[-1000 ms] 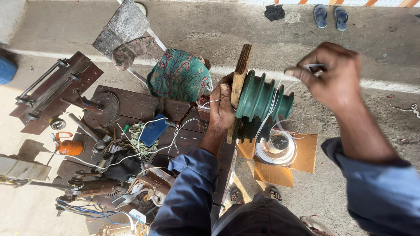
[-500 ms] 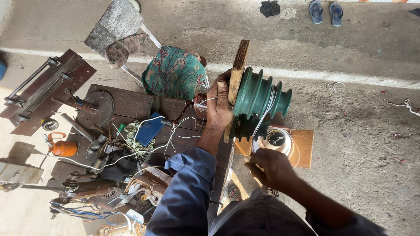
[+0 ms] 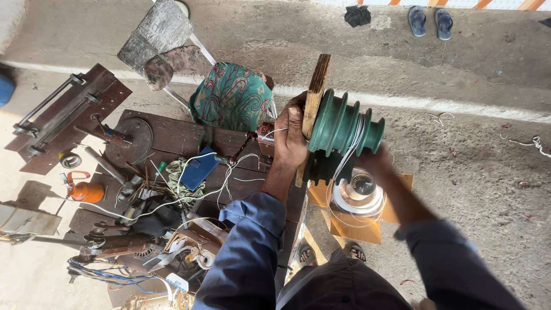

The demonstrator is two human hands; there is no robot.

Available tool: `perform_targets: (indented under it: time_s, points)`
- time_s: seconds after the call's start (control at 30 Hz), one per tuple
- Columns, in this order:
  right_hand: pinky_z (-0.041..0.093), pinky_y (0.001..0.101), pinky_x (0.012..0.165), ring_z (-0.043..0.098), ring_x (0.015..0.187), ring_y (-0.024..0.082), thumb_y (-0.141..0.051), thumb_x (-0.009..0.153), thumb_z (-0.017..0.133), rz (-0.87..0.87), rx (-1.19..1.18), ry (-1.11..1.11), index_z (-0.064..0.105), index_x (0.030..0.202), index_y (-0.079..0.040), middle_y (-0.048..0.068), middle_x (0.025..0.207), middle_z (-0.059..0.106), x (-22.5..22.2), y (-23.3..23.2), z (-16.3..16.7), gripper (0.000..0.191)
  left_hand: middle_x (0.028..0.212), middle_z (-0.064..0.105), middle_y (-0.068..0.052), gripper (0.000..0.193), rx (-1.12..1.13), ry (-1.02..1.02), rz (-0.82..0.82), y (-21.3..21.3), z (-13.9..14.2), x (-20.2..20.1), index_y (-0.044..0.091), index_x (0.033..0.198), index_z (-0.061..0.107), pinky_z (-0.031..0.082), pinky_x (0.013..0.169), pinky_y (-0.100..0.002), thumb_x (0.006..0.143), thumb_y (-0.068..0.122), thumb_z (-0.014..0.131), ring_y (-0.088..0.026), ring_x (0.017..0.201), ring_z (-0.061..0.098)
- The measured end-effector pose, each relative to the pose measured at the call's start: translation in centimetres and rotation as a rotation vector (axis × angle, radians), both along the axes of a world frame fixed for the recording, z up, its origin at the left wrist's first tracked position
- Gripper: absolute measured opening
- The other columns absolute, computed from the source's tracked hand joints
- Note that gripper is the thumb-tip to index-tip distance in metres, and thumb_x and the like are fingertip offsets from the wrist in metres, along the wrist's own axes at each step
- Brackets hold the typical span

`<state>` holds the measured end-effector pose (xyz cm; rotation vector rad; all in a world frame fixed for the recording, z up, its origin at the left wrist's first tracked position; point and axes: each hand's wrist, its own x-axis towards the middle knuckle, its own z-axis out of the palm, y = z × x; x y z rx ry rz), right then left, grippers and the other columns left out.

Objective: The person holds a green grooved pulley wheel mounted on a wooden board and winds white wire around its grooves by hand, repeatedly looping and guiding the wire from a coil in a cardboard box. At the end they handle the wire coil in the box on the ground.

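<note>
My left hand point(image 3: 290, 140) grips the edge of an upright wooden board point(image 3: 315, 80) that carries a green stepped winding former point(image 3: 338, 123). Thin pale wire point(image 3: 357, 129) runs over the former's grooves and down to a round wire spool point(image 3: 359, 195), which lies on a piece of orange cardboard point(image 3: 356, 227). My right hand point(image 3: 376, 161) is blurred, just below and right of the former and above the spool. Its fingers are curled where the wire passes. Both arms wear blue sleeves.
A dark wooden bench point(image 3: 172, 135) to the left holds cables, a blue flat object point(image 3: 198, 169), metal parts and an orange oil can point(image 3: 86, 191). A green patterned cushion point(image 3: 232, 97) sits behind it. A pair of sandals point(image 3: 427, 20) lies far off on the concrete.
My right hand dropped from high on the right, pinching wire, down to the spool, then came up under the former. My left hand stayed on the board.
</note>
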<state>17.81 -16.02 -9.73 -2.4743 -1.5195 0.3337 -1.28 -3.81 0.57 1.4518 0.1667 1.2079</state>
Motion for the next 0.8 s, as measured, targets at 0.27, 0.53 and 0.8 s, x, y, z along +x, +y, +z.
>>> perform_targets:
  time_s: [0.27, 0.53, 0.8]
  points:
    - [0.051, 0.0339, 0.043, 0.065, 0.054, 0.015, -0.025, 0.091, 0.075, 0.381, 0.396, 0.23, 0.073, 0.086, -0.008, 0.006, 0.065, 0.068, -12.1, -10.3, 5.2, 0.018, 0.127, 0.067, -0.014, 0.054, -0.033, -0.025, -0.036, 0.6, -0.3, 0.2, -0.007, 0.142, 0.054, 0.052, 0.106, -0.034, 0.119, 0.037, 0.034, -0.018, 0.118, 0.063]
    - [0.051, 0.0234, 0.048, 0.063, 0.064, 0.011, -0.014, 0.096, 0.082, 0.364, 0.822, -0.036, 0.072, 0.087, -0.006, 0.007, 0.079, 0.069, 3.8, -3.0, 19.0, 0.015, 0.126, 0.067, -0.015, 0.054, -0.049, 0.003, -0.082, 0.2, 0.2, -0.3, -0.007, 0.144, 0.051, 0.054, 0.106, -0.035, 0.118, 0.037, 0.031, -0.019, 0.118, 0.064]
    - [0.059, 0.0433, 0.08, 0.074, 0.094, 0.03, -0.021, 0.103, 0.06, -0.247, 0.231, 0.37, 0.076, 0.118, -0.012, 0.016, 0.108, 0.074, -3.1, -1.4, -1.5, 0.024, 0.128, 0.066, -0.015, 0.054, -0.037, -0.002, -0.041, 0.0, -0.1, -0.2, -0.007, 0.142, 0.054, 0.051, 0.108, -0.035, 0.119, 0.037, 0.033, -0.019, 0.12, 0.063]
